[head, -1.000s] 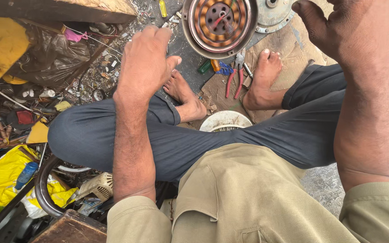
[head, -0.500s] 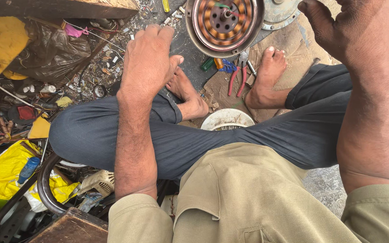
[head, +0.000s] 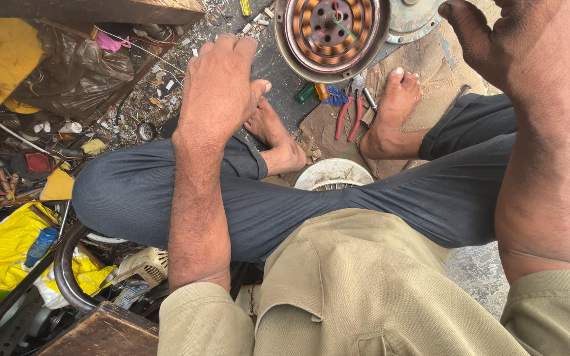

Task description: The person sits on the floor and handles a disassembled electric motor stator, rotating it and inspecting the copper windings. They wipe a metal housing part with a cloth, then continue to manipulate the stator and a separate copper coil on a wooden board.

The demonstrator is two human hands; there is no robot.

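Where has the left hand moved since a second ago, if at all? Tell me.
No. The left hand stays left of the copper-wound motor, thumb by the bare foot's toes.

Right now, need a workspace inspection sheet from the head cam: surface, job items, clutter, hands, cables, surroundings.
Surface: gritty ground, worn mat under the feet.
Job's things: round motor stator with copper windings; red-handled pliers beside it.
Clutter: yellow plastic bags, black plastic sheet, white fan grille, scrap bits.
Hands: left hand raised over the knee, empty; right hand raised, nothing visibly held.
Cables: green wire on the stator.
Surroundings: wooden plank at top, wooden box corner below.
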